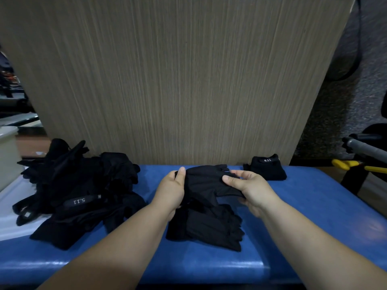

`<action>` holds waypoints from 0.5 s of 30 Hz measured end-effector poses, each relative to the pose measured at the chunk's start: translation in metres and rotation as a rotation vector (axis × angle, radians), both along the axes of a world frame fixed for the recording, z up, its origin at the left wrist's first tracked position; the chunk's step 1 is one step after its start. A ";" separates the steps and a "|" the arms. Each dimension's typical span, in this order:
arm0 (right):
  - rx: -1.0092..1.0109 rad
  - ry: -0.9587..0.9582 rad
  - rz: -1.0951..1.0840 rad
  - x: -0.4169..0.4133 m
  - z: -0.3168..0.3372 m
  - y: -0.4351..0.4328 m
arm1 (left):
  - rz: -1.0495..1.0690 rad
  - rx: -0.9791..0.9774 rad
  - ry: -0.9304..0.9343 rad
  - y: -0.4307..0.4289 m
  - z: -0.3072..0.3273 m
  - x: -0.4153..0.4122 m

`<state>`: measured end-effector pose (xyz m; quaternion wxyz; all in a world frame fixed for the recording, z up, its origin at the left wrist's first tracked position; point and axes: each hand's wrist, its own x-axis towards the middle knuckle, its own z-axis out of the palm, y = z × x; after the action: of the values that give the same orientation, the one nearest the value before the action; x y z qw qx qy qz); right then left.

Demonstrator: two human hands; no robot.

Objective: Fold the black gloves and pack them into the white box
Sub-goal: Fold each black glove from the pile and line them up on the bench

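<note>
In the middle of the frame, the left hand and the right hand each pinch one side of a soft black cloth glove. It is held just over a second black glove lying on the blue padded table.

To fold it well, line up the edges, lay it flat and press the fold down.

A white "5.11" shows on the folded black glove at the right and on the big black glove pile at the left. A flat white thing under the pile may be the box; I cannot tell.

- blue padded counter
- glove pile at left, partly over white surface
- loose glove front centre
- folded glove back right, 5.11 tag up
</note>
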<state>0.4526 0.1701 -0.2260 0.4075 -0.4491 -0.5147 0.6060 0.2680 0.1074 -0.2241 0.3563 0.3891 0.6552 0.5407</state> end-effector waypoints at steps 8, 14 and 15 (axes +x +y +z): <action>-0.063 -0.047 0.008 0.003 -0.001 0.003 | -0.073 -0.061 0.018 -0.002 -0.002 -0.011; 0.095 -0.150 -0.076 0.004 0.000 -0.002 | -0.028 -0.011 0.037 0.001 -0.007 -0.012; 0.117 -0.172 -0.096 0.004 -0.002 0.000 | -0.030 -0.030 0.052 0.003 -0.006 -0.011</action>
<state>0.4561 0.1701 -0.2279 0.4158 -0.4989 -0.5602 0.5142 0.2572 0.1100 -0.2304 0.3532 0.4073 0.6663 0.5152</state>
